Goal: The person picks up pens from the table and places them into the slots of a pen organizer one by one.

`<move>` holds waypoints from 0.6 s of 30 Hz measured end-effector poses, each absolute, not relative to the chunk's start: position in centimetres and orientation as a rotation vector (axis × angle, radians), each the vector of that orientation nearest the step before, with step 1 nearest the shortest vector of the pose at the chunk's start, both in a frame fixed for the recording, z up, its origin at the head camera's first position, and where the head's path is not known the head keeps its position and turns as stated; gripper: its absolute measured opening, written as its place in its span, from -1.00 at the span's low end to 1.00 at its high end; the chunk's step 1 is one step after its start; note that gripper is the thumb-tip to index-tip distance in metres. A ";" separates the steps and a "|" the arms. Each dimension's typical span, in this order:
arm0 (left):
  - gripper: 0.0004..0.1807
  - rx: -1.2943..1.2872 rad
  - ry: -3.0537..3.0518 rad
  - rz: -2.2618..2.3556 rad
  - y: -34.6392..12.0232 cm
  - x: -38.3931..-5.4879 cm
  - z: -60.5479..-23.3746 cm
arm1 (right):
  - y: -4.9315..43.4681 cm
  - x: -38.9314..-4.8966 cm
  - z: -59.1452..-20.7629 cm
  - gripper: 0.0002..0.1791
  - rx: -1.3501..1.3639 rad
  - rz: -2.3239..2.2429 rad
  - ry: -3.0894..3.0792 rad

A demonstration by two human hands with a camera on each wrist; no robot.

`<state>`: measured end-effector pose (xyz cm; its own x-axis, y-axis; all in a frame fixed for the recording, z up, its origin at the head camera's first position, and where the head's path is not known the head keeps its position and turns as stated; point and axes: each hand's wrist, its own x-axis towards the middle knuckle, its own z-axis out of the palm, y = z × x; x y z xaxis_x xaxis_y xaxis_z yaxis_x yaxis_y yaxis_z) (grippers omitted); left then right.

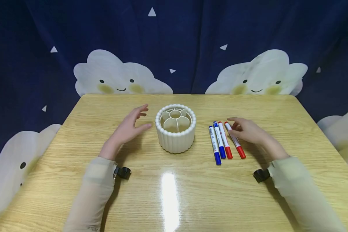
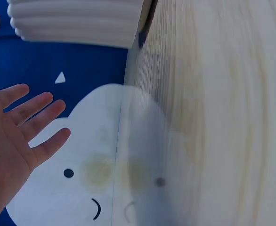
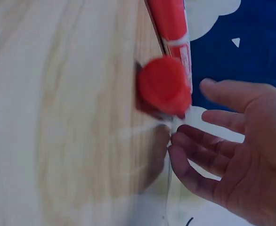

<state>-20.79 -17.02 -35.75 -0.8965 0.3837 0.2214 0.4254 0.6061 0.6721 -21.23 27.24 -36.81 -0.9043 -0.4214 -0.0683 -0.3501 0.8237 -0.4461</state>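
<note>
Facing a navy curtain [image 1: 185, 38] printed with smiling clouds [image 1: 127, 75] at twelve o'clock. Reaching over a wood-grain table [image 1: 214, 193] from seven and five o'clock in pale sleeves [image 1: 97, 183]. Having a ribbed cream pen organizer [image 1: 176, 141] standing upright at the dial's centre, showing petal-shaped dividers [image 1: 175, 122] inside. Hovering at nine o'clock with the left hand [image 1: 130, 127], spreading fingers and thumb loosely, gripping nothing. Poising the right hand [image 1: 247, 130] at three o'clock, bending fingers partway, gripping nothing; overlapping the rightmost red-capped marker [image 1: 236, 145] in the head view, without clearly showing contact. Seeing two blue-capped markers [image 1: 214, 143] and another red-capped one [image 1: 224, 138] lying beside it, between three and four o'clock, pointing caps toward five. Wearing small black wrist cameras [image 1: 123, 173].
</note>
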 end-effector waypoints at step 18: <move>-0.14 -0.879 -2.731 -1.438 -14.2 -20.9 -36.1 | 25.8 -21.7 -36.0 -0.35 -0.591 -0.599 2.847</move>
<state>-20.86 -14.17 -36.06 -0.8478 0.4958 0.1880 0.4355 0.4488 0.7803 -21.75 25.78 -36.01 -0.9066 -0.4135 -0.0848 -0.3442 0.8405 -0.4184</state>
